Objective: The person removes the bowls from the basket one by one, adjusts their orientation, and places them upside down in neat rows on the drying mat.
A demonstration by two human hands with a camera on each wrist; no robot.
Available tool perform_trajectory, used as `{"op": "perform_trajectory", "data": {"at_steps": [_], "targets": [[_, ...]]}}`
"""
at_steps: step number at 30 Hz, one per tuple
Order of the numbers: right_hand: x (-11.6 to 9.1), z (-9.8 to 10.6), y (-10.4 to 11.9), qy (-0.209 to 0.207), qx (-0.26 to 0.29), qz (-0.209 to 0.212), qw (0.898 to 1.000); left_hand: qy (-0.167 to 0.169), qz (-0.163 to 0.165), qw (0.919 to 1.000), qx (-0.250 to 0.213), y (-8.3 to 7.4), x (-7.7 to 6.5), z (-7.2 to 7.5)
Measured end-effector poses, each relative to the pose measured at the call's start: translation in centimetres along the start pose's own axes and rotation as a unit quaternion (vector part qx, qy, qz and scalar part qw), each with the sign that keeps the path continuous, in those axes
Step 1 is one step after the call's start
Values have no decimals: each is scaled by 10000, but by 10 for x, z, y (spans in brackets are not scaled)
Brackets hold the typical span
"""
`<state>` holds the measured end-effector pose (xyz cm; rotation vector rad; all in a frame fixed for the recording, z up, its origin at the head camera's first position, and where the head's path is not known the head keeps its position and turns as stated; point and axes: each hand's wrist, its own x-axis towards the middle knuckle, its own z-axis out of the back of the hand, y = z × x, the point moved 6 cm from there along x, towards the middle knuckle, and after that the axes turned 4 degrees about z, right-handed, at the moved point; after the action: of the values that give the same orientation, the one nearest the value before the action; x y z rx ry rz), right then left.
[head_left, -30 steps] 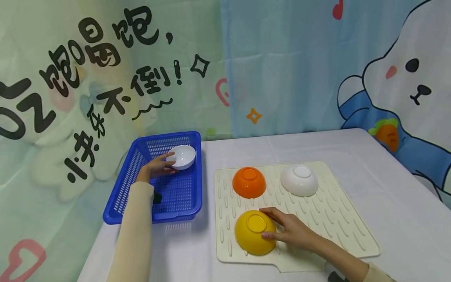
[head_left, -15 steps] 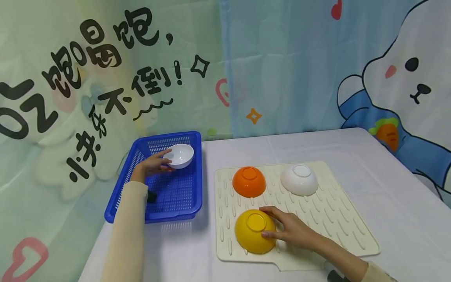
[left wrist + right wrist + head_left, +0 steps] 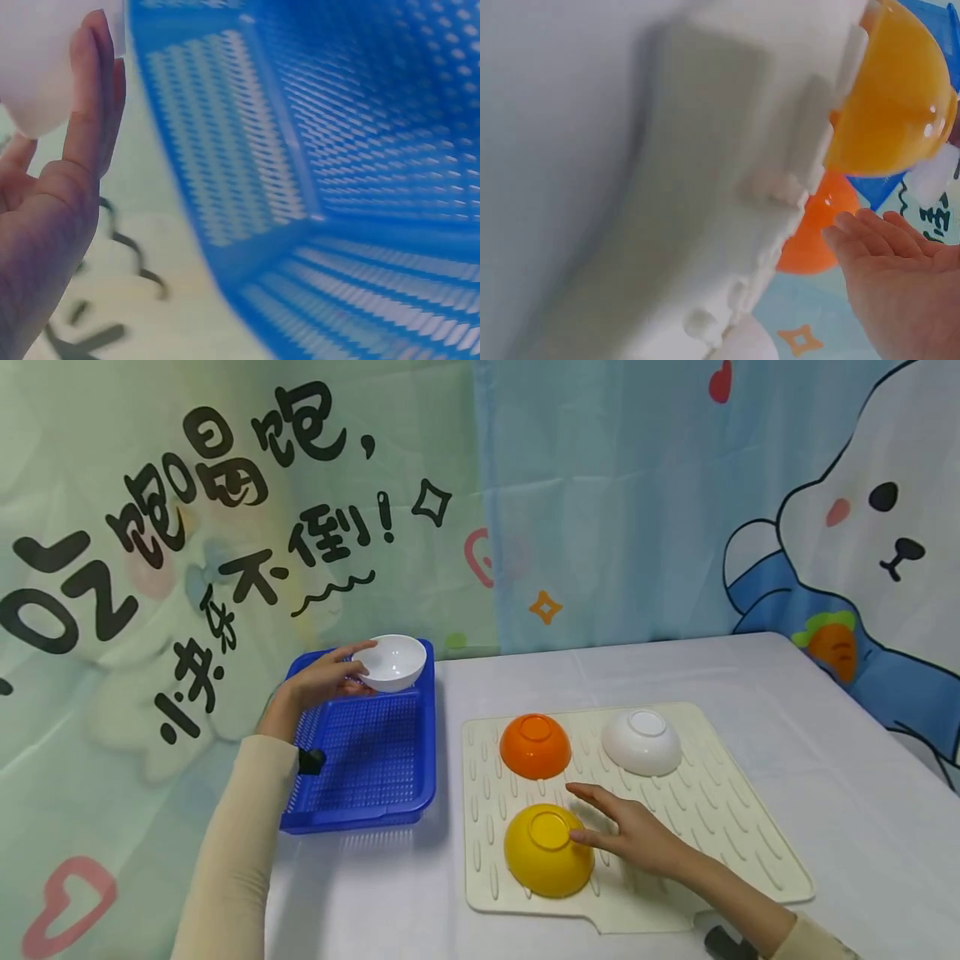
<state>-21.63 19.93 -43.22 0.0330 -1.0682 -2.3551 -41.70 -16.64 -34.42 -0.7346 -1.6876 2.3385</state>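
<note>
My left hand (image 3: 327, 682) pinches a small white bowl (image 3: 393, 662) by its near-left rim, over the far end of the blue basket (image 3: 358, 817). The bowl stands upright, its hollow showing. In the left wrist view, fingers (image 3: 88, 105) lie along the white bowl's side (image 3: 37, 67). On the cream draining mat (image 3: 637, 902), a yellow bowl (image 3: 546, 860) sits upside down. My right hand (image 3: 637, 835) is spread at its right side, the thumb tip over the bowl's edge in the head view; whether it touches cannot be told. The right wrist view shows these fingers (image 3: 877, 232) straight.
Behind the yellow bowl, an orange bowl (image 3: 535, 747) and another white bowl (image 3: 642, 743) lie upside down on the mat. A white cloth covers the table (image 3: 517, 681). Printed curtains (image 3: 600, 510) hang behind it. The basket stands at the table's left.
My left hand has lifted the white bowl from inside the basket up to its far rim. My right hand's fingers have loosened and come away from the yellow bowl, which stays in place.
</note>
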Motion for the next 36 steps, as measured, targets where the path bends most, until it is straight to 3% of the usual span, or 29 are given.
{"op": "perform_trajectory", "data": {"at_steps": [5, 11, 14, 17, 21, 24, 27, 33, 35, 36], "targets": [[5, 20, 4, -255, 39, 55, 9997, 223, -312, 9993, 7, -32, -13, -18], [13, 56, 16, -852, -428, 258, 9951, 660, -495, 9962, 279, -59, -37, -60], [13, 73, 32, -1344, -945, 670, 9841, 915, -482, 9940, 353, -65, -48, -83], [11, 86, 56, -1862, -1388, 1403, 9625, 1201, -538, 9902, 466, -70, -60, -107], [5, 92, 96, -2370, -1756, 2727, 9158, 1558, -658, 9836, 635, -75, -77, -138], [-2, 89, 130, -2681, -1997, 3721, 8659, 1816, -712, 9785, 676, -79, -90, -157], [-11, 80, 157, -2973, -2267, 4452, 8137, 2031, -727, 9739, 702, -83, -103, -175], [-30, 62, 181, -3885, -2498, 5485, 6970, 2394, -807, 9655, 636, -93, -129, -203], [-35, 58, 186, -4160, -2506, 5644, 6675, 2499, -868, 9626, 578, -96, -136, -209], [-37, 57, 188, -4256, -2489, 5696, 6576, 2537, -890, 9618, 522, -97, -140, -212]]}}
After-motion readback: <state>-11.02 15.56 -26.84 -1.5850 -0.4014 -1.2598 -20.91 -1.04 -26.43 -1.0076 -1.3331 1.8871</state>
